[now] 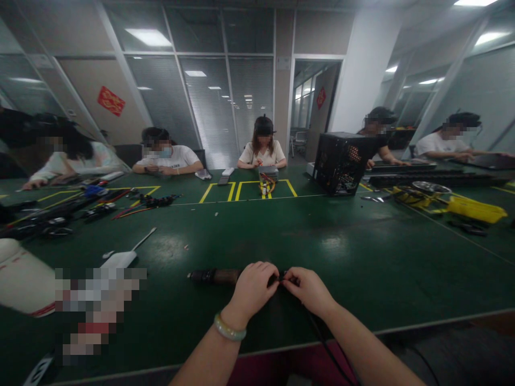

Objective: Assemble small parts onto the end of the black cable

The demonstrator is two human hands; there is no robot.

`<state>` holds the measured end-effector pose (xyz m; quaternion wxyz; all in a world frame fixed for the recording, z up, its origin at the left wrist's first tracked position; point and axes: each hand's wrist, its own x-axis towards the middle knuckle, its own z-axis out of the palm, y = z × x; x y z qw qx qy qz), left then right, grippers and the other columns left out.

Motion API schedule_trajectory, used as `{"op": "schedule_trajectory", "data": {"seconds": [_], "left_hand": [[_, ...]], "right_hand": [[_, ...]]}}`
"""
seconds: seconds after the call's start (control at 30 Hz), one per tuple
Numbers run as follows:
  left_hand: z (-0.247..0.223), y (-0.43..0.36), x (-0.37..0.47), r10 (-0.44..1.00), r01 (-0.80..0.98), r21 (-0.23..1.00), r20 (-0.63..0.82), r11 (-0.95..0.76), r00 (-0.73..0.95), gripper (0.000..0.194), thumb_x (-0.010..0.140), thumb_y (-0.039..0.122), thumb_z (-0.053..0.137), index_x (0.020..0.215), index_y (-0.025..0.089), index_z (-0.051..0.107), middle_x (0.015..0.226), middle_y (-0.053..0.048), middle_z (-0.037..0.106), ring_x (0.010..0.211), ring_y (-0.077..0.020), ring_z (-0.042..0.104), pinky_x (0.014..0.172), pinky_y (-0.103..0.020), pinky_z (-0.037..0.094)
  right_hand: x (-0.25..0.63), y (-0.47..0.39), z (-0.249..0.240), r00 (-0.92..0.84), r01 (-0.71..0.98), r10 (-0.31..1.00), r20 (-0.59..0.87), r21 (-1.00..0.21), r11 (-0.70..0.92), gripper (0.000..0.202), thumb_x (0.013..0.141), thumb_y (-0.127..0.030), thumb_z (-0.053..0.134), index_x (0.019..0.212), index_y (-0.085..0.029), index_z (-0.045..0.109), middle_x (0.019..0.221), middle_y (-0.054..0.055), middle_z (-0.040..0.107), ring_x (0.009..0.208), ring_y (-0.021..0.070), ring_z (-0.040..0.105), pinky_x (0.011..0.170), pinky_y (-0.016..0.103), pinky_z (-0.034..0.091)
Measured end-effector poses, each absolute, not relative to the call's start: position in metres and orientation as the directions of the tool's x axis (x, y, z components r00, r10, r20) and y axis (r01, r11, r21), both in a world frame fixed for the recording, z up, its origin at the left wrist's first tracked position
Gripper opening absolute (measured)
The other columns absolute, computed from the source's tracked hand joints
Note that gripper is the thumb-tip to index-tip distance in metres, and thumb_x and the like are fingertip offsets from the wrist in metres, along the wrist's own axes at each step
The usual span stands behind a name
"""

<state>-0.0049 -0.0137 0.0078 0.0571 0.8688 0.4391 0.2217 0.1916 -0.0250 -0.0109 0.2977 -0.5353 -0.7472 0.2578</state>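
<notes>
So the left hand [257,281] is palm down, wrapped around a slim dark tool [225,276], tube-shaped with a brownish middle, lying on the near side of the glossy green worktop [362,236]. The right hand [308,289] has thumb and fingertips bunched at the tool's right end, can't tell if they're gripping anything. Smooth round bracelet [229,328] on the left arm, thin black cord [322,336] over the near edge. Boxy black PC case [336,166] far right.
</notes>
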Motion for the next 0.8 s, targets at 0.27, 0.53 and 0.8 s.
{"op": "schedule_trajectory", "data": {"seconds": [0.27, 0.53, 0.8], "left_hand": [[0.0114, -0.0156, -0.0045, 0.794, 0.740, 0.300, 0.327, -0.602, 0.512, 0.015, 0.081, 0.019, 0.065, 0.094, 0.023, 0.058, 0.093, 0.000, 0.063, 0.090, -0.0190, 0.057, 0.080, -0.033, 0.040], [0.0107, -0.0155, -0.0047, 0.797, 0.742, 0.304, 0.324, -0.597, 0.509, 0.012, 0.082, 0.020, 0.065, 0.092, 0.022, 0.059, 0.092, 0.000, 0.063, 0.089, -0.0188, 0.057, 0.079, -0.032, 0.041], [0.0092, -0.0143, -0.0042, 0.794, 0.746, 0.286, 0.317, -0.602, 0.519, 0.011, 0.083, 0.021, 0.065, 0.092, 0.022, 0.059, 0.092, -0.001, 0.063, 0.090, -0.0193, 0.057, 0.080, -0.032, 0.041]], "right_hand": [[0.1909, -0.0249, -0.0103, -0.245, 0.651, 0.956, 0.160, -0.703, 0.285, 0.010, 0.085, -0.028, 0.060, 0.081, -0.022, 0.068, 0.080, -0.001, 0.069, 0.071, 0.0146, 0.059, 0.063, 0.023, 0.039], [0.1899, -0.0263, -0.0086, -0.236, 0.656, 0.961, 0.143, -0.707, 0.266, 0.013, 0.086, -0.029, 0.059, 0.081, -0.021, 0.068, 0.078, 0.000, 0.068, 0.070, 0.0149, 0.059, 0.061, 0.023, 0.039], [0.1908, -0.0262, -0.0089, -0.239, 0.655, 0.962, 0.134, -0.709, 0.261, 0.012, 0.085, -0.029, 0.059, 0.082, -0.021, 0.068, 0.077, 0.000, 0.068, 0.069, 0.0148, 0.059, 0.061, 0.023, 0.039]]}}
